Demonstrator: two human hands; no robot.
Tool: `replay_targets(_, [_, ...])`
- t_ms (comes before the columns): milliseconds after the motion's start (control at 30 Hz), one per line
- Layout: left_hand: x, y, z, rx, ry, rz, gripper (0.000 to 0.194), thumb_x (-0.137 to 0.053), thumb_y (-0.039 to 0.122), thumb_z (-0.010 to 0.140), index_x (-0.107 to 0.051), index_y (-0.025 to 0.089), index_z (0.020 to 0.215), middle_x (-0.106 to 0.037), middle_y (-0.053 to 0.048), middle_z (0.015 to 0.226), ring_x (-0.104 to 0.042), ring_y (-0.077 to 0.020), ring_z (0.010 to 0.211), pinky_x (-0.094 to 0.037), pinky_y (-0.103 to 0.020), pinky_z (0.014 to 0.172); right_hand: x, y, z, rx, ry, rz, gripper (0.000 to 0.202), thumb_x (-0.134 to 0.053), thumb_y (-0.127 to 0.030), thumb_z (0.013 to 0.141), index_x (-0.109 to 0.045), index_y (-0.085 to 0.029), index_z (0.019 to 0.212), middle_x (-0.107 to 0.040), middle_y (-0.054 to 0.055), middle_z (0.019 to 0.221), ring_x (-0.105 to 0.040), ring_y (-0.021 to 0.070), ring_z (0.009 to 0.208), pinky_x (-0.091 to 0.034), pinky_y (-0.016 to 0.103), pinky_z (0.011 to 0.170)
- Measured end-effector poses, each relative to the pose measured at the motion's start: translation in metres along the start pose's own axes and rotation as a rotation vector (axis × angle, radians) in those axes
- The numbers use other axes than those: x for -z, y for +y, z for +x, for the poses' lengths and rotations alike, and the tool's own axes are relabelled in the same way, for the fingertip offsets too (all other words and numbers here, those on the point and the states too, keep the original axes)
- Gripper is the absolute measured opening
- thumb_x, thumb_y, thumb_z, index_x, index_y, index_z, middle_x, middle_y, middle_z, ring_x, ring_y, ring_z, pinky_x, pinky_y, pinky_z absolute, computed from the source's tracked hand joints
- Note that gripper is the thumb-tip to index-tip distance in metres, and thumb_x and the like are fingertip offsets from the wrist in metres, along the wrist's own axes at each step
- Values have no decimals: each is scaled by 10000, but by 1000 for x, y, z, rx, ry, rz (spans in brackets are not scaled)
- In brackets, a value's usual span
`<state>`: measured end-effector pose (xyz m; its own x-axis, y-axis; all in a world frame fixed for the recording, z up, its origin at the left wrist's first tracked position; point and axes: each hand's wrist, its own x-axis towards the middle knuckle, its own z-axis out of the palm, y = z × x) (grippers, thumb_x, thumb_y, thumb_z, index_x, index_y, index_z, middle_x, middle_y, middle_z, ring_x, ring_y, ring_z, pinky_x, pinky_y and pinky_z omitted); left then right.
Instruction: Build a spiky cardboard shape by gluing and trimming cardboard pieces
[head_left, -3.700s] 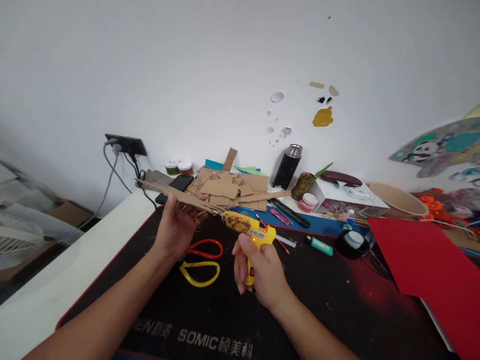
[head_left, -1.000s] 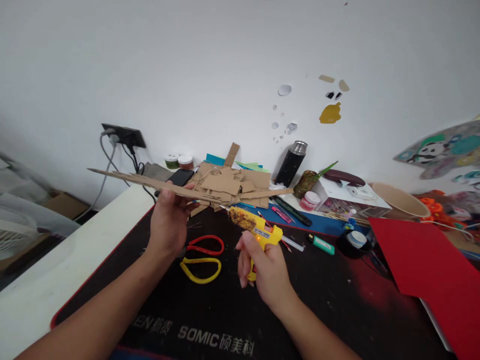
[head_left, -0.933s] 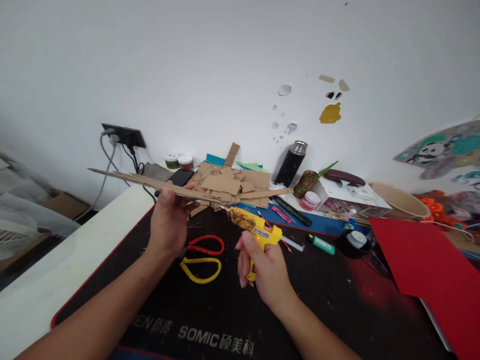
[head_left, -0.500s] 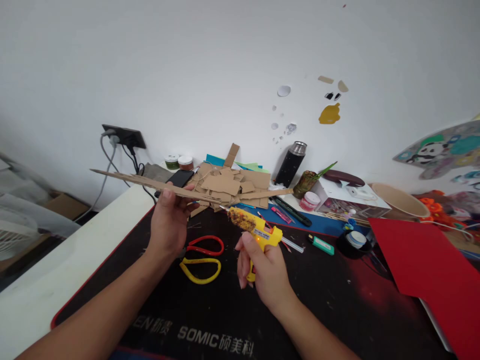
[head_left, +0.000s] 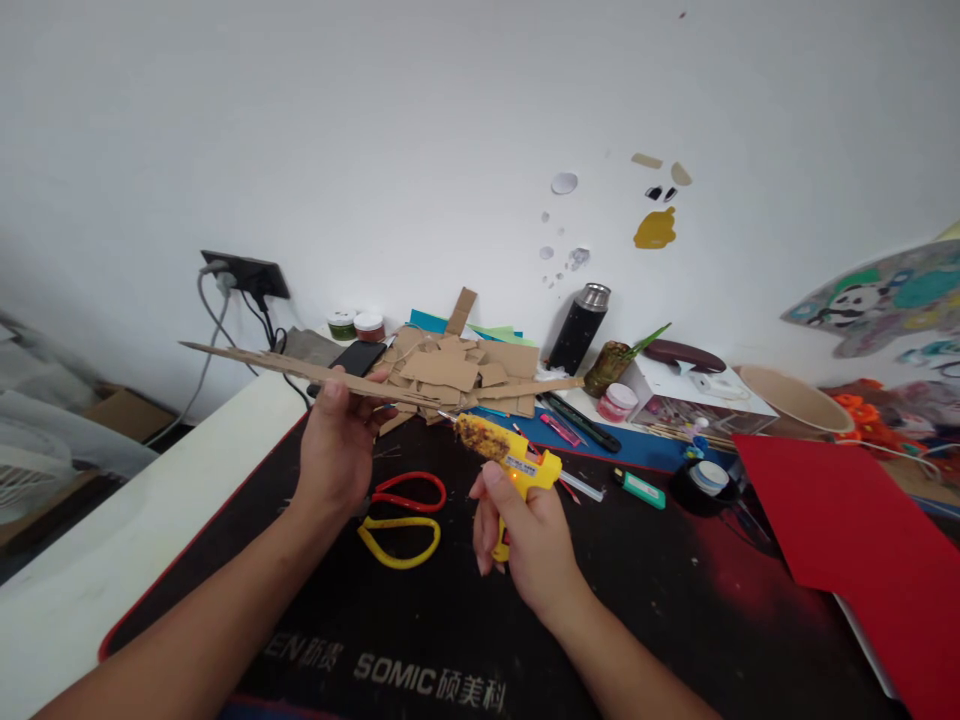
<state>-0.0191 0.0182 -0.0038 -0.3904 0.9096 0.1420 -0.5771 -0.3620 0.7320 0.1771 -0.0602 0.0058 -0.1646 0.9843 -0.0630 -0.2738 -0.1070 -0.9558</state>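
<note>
A cardboard strip [head_left: 259,361] slants above a black mat [head_left: 637,610], held between the thumb and half-curled fingers of a person's left hand [head_left: 336,440], while the right hand [head_left: 529,530] closes around the grip of a yellow glue gun [head_left: 517,460], its nozzle by the strip's right end, whether touching or not unclear. Scissors [head_left: 401,522] lie between the forearms, with cardboard scraps [head_left: 446,370] piled behind the hands; farther right are a green lighter [head_left: 643,490] and a red sheet [head_left: 847,550].
</note>
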Motion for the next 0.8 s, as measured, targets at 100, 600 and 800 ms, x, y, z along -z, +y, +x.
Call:
replay_targets(100, [0, 0, 0, -4, 5, -1, 412, -894, 537, 786, -723, 281, 1060, -847, -40, 1042, -771, -214, 890, -585, -312, 734, 0, 0, 1, -4, 0, 1, 613, -695, -792, 852, -616, -188, 785, -483, -65, 378, -460, 110, 292, -309, 199, 336])
replay_targets(600, [-1, 0, -1, 4, 6, -6, 439, -908, 551, 761, -727, 281, 1057, -854, -37, 1025, -774, -219, 916, -583, -314, 749, 0, 0, 1, -20, 5, 35, 617, -717, -783, 843, -623, -178, 771, -489, -60, 376, -466, 104, 292, -292, 185, 325])
replay_targets(800, [-2, 1, 0, 26, 24, -12, 469, -943, 549, 710, -727, 276, 1024, -855, -36, 1006, -769, -204, 870, -580, -310, 735, -1, 0, 1, -26, -7, 45, 637, -730, -804, 817, -616, -179, 775, -480, -68, 369, -458, 100, 283, -294, 175, 320])
